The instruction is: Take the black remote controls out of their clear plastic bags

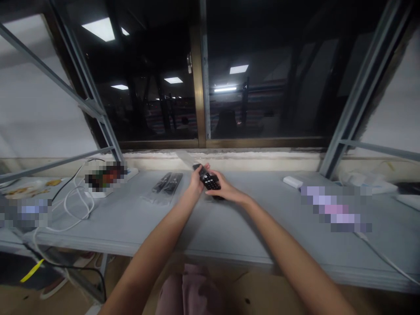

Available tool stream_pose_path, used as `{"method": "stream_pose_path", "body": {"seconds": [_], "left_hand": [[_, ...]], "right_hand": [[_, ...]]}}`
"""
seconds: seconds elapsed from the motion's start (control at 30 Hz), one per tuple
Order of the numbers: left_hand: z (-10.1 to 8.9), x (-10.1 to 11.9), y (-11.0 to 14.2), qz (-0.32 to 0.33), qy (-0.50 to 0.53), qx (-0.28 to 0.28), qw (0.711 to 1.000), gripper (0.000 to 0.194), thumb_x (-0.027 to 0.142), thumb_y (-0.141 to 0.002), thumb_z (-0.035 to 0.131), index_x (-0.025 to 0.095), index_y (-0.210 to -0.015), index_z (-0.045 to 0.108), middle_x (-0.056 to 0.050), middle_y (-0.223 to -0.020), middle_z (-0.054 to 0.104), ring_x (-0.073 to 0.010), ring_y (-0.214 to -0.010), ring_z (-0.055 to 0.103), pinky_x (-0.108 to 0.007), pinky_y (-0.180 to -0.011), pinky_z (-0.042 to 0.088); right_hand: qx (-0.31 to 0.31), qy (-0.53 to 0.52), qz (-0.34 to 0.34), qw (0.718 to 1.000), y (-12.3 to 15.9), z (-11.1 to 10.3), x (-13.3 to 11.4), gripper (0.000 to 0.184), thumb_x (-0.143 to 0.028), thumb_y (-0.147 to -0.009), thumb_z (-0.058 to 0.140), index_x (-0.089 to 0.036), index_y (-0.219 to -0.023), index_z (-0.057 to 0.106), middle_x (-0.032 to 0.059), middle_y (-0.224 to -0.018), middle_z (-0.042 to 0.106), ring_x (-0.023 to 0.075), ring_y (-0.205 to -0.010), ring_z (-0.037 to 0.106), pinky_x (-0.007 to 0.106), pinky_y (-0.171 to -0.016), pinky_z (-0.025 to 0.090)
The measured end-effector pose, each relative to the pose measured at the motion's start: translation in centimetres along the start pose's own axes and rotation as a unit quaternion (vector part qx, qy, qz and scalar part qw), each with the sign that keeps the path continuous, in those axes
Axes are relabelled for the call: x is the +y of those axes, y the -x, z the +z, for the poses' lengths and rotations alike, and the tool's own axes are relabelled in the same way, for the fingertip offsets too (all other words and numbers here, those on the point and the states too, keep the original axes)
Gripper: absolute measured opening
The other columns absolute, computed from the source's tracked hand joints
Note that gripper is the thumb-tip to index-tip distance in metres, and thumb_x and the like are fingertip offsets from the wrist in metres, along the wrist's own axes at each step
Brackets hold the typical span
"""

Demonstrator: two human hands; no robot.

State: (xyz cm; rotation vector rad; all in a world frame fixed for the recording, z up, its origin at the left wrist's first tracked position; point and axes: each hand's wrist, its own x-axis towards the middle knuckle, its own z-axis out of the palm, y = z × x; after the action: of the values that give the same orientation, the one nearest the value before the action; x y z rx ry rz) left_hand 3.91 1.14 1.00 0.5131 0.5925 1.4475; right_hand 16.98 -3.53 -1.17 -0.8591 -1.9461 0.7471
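A black remote control with pale round buttons is held between my two hands over the middle of the table. My left hand is closed round its left side, and my right hand grips its right side near the lower end. From the far end a clear plastic sleeve sticks out toward the window; how far it covers the remote is blurred. Left of my hands, more dark remotes in clear plastic bags lie side by side on the grey table.
A white power strip with cables lies at the left. On the right are a white plug-like block, a blurred purple object and a white cable. Metal frame posts flank the dark window.
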Motion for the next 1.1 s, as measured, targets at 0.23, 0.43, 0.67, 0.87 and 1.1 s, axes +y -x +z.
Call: {"method": "stream_pose_path", "body": {"seconds": [0.23, 0.43, 0.67, 0.87, 1.1], "left_hand": [[-0.4, 1.1, 0.2, -0.047, -0.038, -0.092, 0.994, 0.03, 0.022, -0.089, 0.046, 0.008, -0.108, 0.065, -0.011, -0.09, 0.071, -0.0184, -0.079, 0.066, -0.03, -0.084, 0.047], [0.2, -0.4, 0.6, -0.083, -0.104, -0.158, 0.978, 0.017, 0.019, -0.084, 0.055, 0.01, -0.088, 0.068, -0.009, -0.081, 0.07, -0.0189, -0.079, 0.065, -0.029, -0.085, 0.046], [-0.7, 0.4, -0.2, -0.051, -0.012, -0.059, 0.997, 0.052, 0.047, -0.093, 0.031, 0.009, -0.105, 0.064, -0.01, -0.082, 0.069, -0.0186, -0.077, 0.065, -0.029, -0.08, 0.049], [-0.5, -0.1, 0.0, -0.087, -0.077, -0.095, 0.989, 0.045, 0.036, -0.095, 0.031, 0.008, -0.114, 0.06, -0.011, -0.086, 0.07, -0.0193, -0.078, 0.065, -0.031, -0.079, 0.049], [-0.5, -1.0, 0.0, -0.093, -0.154, -0.181, 0.967, 0.03, 0.034, -0.092, 0.045, 0.012, -0.099, 0.065, -0.01, -0.09, 0.07, -0.0175, -0.077, 0.064, -0.03, -0.078, 0.047]], "right_hand": [[-0.001, -0.056, -0.042, 0.998, -0.4, -1.1, 0.7, 0.085, -0.034, -0.062, 0.08, -0.027, -0.138, 0.041, 0.0093, -0.145, 0.032, 0.0249, -0.135, 0.03, 0.04, -0.107, 0.033], [0.064, -0.061, -0.021, 0.996, -0.7, -1.6, 0.9, 0.081, -0.032, -0.065, 0.077, -0.028, -0.138, 0.043, 0.0074, -0.143, 0.04, 0.0224, -0.132, 0.036, 0.039, -0.109, 0.03], [0.016, -0.157, 0.032, 0.987, -0.7, -0.5, 0.6, 0.058, -0.028, -0.057, 0.081, -0.02, -0.113, 0.066, 0.008, -0.118, 0.064, 0.0201, -0.096, 0.063, 0.036, -0.089, 0.048], [0.106, -0.105, 0.022, 0.989, -0.5, -0.6, 0.1, 0.043, -0.022, -0.062, 0.073, -0.02, -0.105, 0.069, 0.0076, -0.125, 0.057, 0.0124, -0.074, 0.061, 0.027, -0.064, 0.055], [0.157, -0.074, 0.098, 0.98, -0.6, -2.3, 0.1, 0.038, -0.019, -0.071, 0.061, -0.018, -0.108, 0.069, 0.0058, -0.106, 0.068, 0.0125, -0.063, 0.061, 0.026, -0.054, 0.054]]}}
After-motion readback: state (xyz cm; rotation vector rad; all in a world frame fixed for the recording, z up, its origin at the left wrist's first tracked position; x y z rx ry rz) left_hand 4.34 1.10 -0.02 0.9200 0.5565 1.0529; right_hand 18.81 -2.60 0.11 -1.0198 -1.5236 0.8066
